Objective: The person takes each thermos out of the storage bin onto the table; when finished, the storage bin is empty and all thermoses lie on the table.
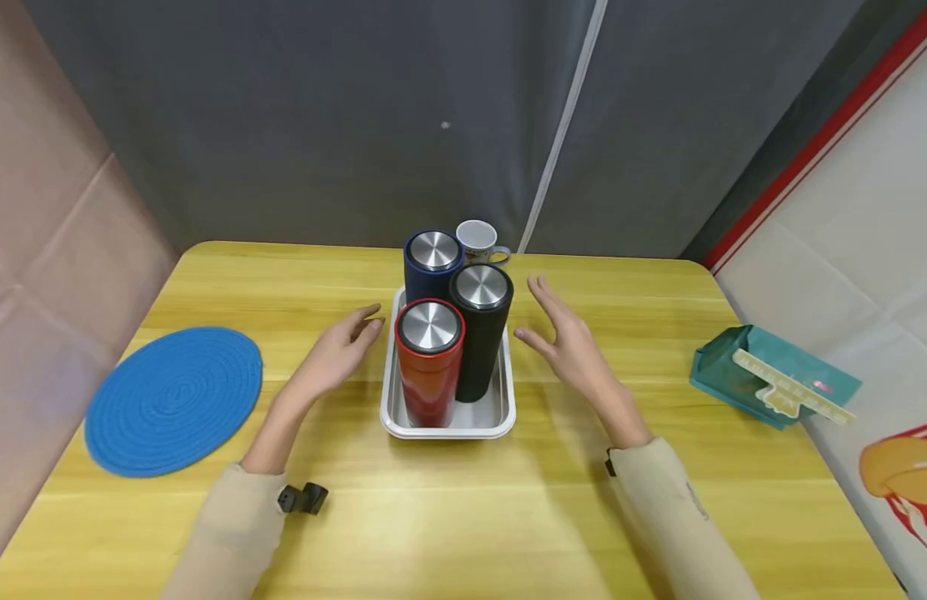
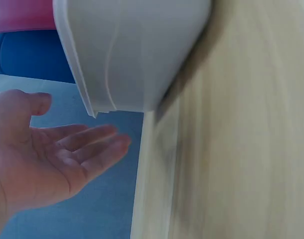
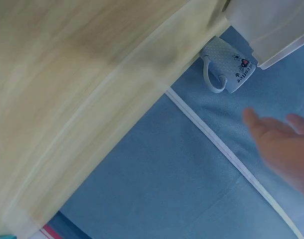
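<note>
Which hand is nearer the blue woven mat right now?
Left. The left hand hovers open between the blue mat and the tray, mat to its left. The right hand is open beyond the tray's far side.

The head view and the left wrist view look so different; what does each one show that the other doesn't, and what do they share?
Only the head view shows the three flasks: red flask, black flask and blue flask, plus the mug, blue mat, teal box and right hand, open beside the tray.

Only the left wrist view shows the left palm from close up, fingers straight, and the tray's outer wall from the side.

Both show the left hand, open, the white tray and the wooden table.
</note>
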The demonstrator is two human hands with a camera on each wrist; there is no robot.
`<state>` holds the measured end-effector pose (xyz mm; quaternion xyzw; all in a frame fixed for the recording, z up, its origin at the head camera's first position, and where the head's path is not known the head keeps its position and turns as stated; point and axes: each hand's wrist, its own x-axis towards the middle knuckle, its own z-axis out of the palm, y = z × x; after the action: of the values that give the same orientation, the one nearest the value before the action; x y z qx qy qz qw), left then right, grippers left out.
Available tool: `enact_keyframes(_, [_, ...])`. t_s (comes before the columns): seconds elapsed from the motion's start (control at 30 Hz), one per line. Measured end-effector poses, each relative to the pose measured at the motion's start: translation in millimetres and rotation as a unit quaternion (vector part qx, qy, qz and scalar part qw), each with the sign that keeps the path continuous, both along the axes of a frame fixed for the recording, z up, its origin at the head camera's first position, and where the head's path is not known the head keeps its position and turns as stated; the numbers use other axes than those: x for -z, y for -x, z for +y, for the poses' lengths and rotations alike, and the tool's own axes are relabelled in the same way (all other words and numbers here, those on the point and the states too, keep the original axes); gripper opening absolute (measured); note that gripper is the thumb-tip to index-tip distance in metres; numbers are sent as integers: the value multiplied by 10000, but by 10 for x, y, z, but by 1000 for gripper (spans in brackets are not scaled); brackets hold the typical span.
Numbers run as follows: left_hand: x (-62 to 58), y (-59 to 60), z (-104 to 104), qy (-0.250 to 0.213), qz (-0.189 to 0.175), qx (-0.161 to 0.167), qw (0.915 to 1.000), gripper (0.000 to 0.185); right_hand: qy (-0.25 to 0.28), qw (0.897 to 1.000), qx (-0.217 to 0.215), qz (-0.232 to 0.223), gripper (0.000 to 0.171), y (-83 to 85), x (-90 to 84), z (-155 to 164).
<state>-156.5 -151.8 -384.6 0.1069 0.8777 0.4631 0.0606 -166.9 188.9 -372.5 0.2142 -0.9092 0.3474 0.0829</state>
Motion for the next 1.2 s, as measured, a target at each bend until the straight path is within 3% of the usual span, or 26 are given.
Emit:
enact_keyframes(0.13, [-29, -1, 9, -1087, -687, 88, 9917, 50, 483, 9981, -375, 29, 74, -27, -8, -16])
enact_keyframes(0.2, [-46, -2, 17, -1446, -866, 65, 9857, 48, 822, 9945, -642, -13, 73, -38, -18, -25])
enact_keyframes(0.33, [-67, -4, 51, -1776, -1036, -40, 9786, 45, 1583, 9802, -1169, -207, 69, -50, -45, -55])
enact_keyframes(0.5, [-25, -17, 104, -2214, -1326, -173, 9660, 44, 2376, 9580, -1462, -659, 64, -79, -65, -150])
enact_keyframes(0.63, [17, -27, 140, -2373, -1457, -317, 9599, 45, 2790, 9407, -1616, -1050, 64, -124, -80, -245])
enact_keyframes(0.7, [34, -31, 155, -2418, -1500, -380, 9579, 47, 2862, 9368, -1640, -1165, 67, -148, -82, -278])
enact_keyframes(0.9, [81, -41, 192, -2493, -1549, -489, 9547, 50, 2746, 9436, -1397, -1210, 76, -200, -102, -357])
enact_keyframes(1.2, [123, -11, 206, -2665, -1605, -474, 9492, 50, 2586, 9548, -1081, -988, 75, -215, -100, -445])
